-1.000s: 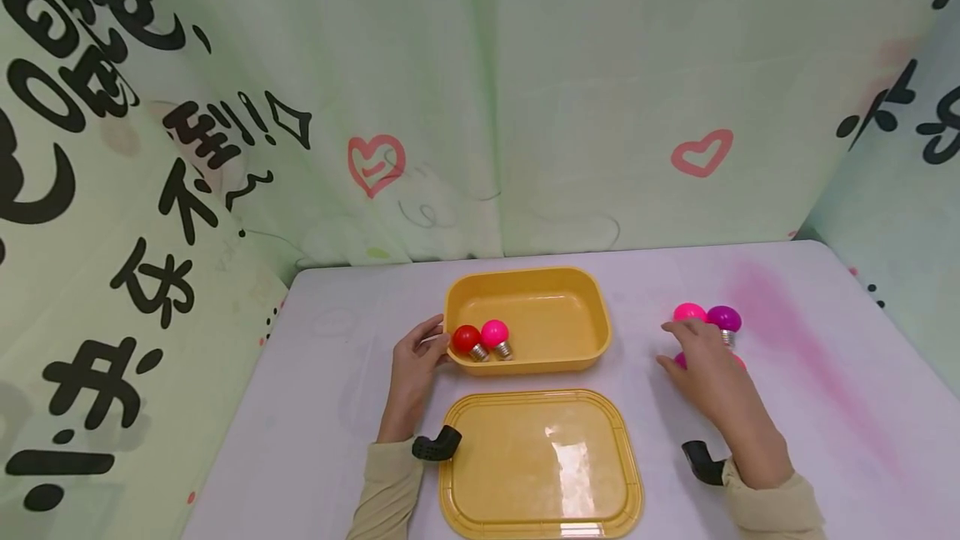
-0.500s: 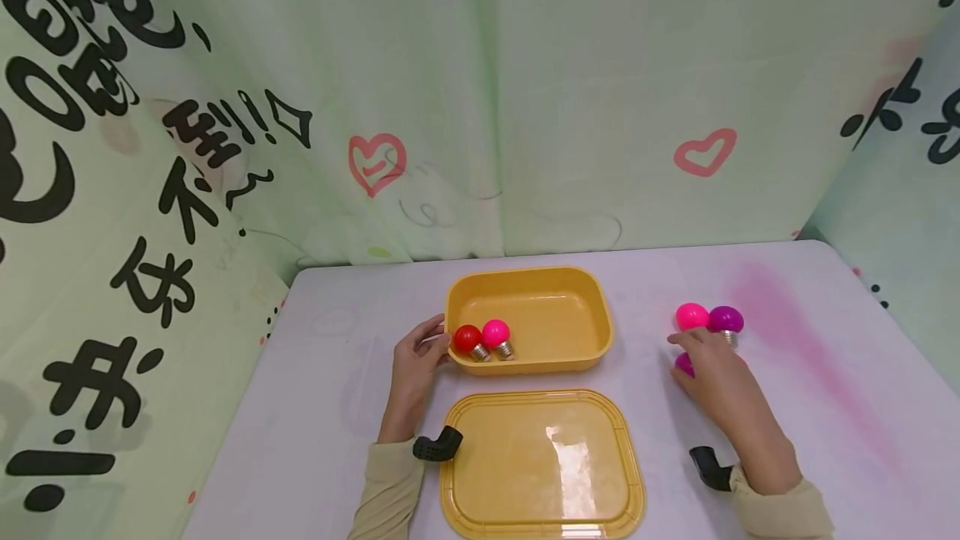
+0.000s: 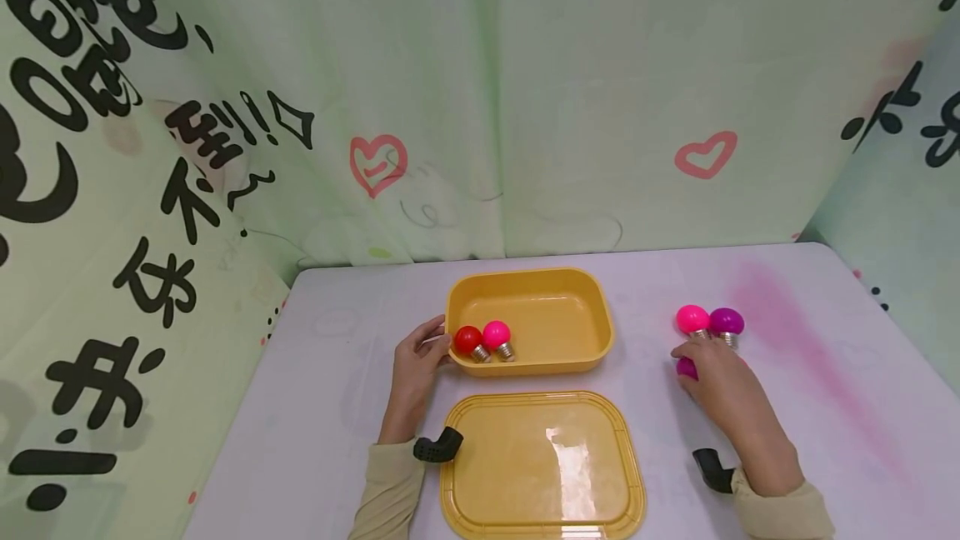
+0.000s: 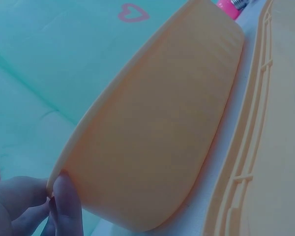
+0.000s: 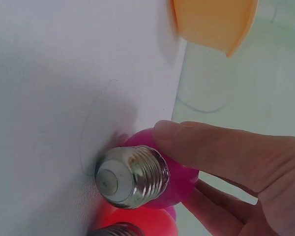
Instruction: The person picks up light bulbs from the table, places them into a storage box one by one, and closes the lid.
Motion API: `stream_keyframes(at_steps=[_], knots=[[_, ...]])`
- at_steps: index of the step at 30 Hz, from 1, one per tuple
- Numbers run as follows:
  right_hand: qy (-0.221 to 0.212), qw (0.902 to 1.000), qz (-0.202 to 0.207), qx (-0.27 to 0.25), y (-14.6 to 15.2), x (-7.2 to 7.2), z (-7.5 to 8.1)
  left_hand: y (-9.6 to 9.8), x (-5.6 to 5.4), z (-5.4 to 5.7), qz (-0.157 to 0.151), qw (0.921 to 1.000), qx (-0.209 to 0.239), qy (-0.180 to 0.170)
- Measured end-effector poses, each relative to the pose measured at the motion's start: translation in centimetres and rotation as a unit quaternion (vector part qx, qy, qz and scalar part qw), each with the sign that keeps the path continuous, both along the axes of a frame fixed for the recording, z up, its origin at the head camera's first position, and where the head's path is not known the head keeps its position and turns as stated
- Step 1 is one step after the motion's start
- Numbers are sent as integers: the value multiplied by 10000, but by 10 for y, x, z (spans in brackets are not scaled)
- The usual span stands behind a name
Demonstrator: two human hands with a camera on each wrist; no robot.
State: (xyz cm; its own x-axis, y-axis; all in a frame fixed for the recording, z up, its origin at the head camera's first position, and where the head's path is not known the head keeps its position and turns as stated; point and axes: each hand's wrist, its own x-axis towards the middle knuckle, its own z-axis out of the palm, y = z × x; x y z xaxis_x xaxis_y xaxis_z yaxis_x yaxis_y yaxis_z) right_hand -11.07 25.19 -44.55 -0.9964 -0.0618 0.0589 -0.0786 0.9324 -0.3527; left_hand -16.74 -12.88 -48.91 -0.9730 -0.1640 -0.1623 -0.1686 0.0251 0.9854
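Note:
My left hand (image 3: 420, 365) pinches the rim of a yellow plastic box (image 3: 555, 315) at its left end; the thumb (image 4: 68, 201) lies against the outer wall. Inside the box are a red light bulb (image 3: 468, 339) and a pink light bulb (image 3: 497, 333). On the right, my right hand (image 3: 716, 382) grips a purple light bulb (image 3: 686, 368), thumb on the globe, metal screw base (image 5: 137, 177) facing the wrist camera. Just beyond this hand lie another pink bulb (image 3: 692, 318) and a second purple bulb (image 3: 726, 321). A red bulb (image 5: 147, 221) shows beside the held one; the hand hides it in the head view.
A yellow lid (image 3: 540, 465) lies flat in front of the box on the white-covered table (image 3: 337, 407). Behind and beside the table hangs a pale green curtain (image 3: 585, 90) with black lettering and red hearts.
My right hand has shifted slightly toward the near right, its fingers closing on the purple bulb and uncovering more of the far pink bulb. The left hand and box stay in place.

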Motion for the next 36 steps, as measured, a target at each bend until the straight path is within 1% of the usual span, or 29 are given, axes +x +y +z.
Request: stream_keyframes(at_steps=[7, 16, 25, 36], knots=[[-36, 9999, 86, -103, 2, -3, 1, 0, 0, 0, 30, 10000, -24, -11], [41, 9995, 163, -264, -2, -5, 5, 0, 2, 0, -66, 9999, -1, 76], [100, 9988, 270, -399, -8, -10, 14, -1, 0, -1, -45, 10000, 33, 60], [308, 9962, 435, -693, -27, -15, 30, 0, 0, -1, -51, 10000, -22, 38]])
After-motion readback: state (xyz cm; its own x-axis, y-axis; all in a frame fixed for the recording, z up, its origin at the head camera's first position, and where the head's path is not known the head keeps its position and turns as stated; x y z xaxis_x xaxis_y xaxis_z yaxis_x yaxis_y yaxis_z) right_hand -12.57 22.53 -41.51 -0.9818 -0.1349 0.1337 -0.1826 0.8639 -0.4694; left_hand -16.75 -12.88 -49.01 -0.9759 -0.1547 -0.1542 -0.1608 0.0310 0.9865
